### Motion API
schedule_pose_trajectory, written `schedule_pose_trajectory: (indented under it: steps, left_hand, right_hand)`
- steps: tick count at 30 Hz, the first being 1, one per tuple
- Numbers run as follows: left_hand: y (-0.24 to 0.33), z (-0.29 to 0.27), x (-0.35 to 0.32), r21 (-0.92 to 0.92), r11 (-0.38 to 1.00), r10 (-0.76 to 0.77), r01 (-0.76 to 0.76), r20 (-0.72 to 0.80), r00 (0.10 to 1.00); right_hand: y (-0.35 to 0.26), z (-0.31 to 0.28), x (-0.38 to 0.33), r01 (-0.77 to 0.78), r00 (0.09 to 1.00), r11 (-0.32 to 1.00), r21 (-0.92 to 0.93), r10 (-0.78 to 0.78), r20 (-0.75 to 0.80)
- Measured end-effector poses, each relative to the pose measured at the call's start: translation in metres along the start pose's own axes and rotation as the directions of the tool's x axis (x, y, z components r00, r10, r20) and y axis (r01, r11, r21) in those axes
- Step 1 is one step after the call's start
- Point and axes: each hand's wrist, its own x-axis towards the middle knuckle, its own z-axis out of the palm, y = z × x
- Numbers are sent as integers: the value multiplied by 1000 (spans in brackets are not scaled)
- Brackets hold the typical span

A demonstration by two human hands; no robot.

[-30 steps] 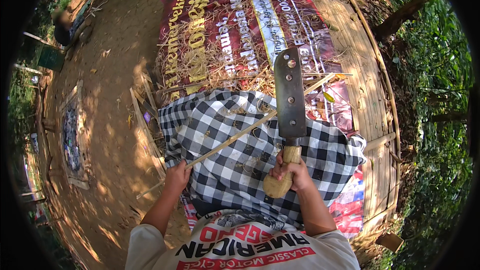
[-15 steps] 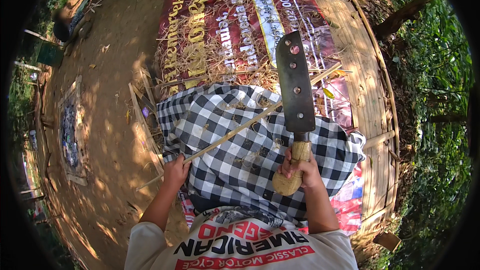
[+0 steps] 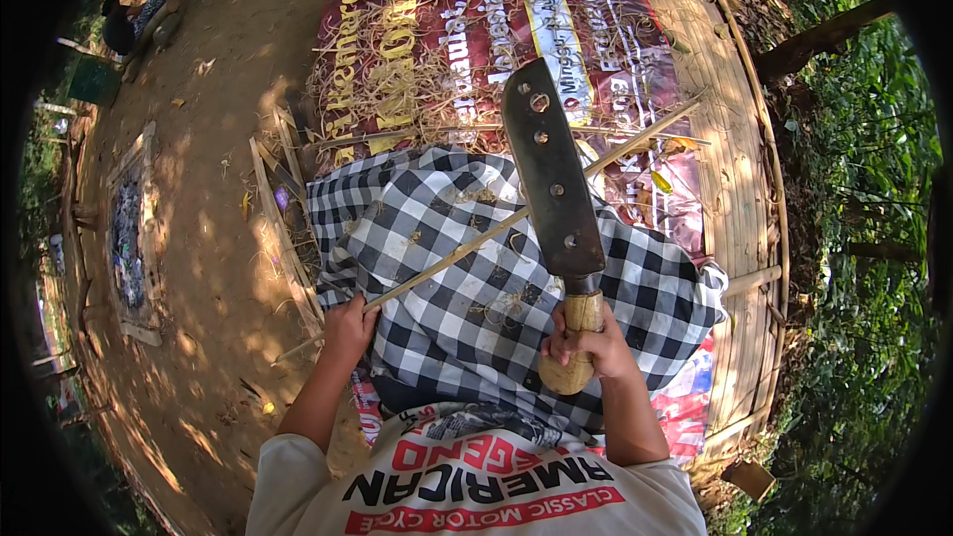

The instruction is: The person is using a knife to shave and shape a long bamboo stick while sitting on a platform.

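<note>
My right hand (image 3: pixel 596 342) is wrapped round the wooden handle of a broad, dark-bladed machete (image 3: pixel 552 179). Its blade has a row of holes and points away from me, tilted a little left. In my left hand (image 3: pixel 348 328) is a long, thin bamboo strip (image 3: pixel 452 260), gripped near its lower end. The strip runs up to the right across my lap and passes behind the blade. Whether blade and strip touch, I cannot tell. A black-and-white checked cloth (image 3: pixel 427 208) covers my lap, with some thin shavings on it.
Beyond the cloth, a dark red printed banner (image 3: pixel 397 89) lies strewn with curly shavings (image 3: pixel 367 60). Bamboo slats (image 3: pixel 730 169) form the platform on the right, beside green plants (image 3: pixel 874 179). Wooden pieces (image 3: pixel 283 228) lean at the left, above bare earth (image 3: pixel 199 238).
The machete has swung left, its tip tilting further left, and my right hand has shifted slightly left and toward me. The left hand keeps its grip on the bamboo strip.
</note>
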Motion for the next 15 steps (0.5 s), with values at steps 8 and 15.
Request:
schedule_pose_trajectory:
  steps: [8, 15]
  left_hand:
    - [-1, -5, -2, 20, 1000, 11, -11, 7, 1000]
    - [1, 1, -2, 7, 999, -52, 52, 9, 999]
  right_hand:
    - [27, 6, 0, -131, 988, 988, 76, 124, 94]
    - [7, -2, 0, -23, 1000, 963, 270, 17, 26]
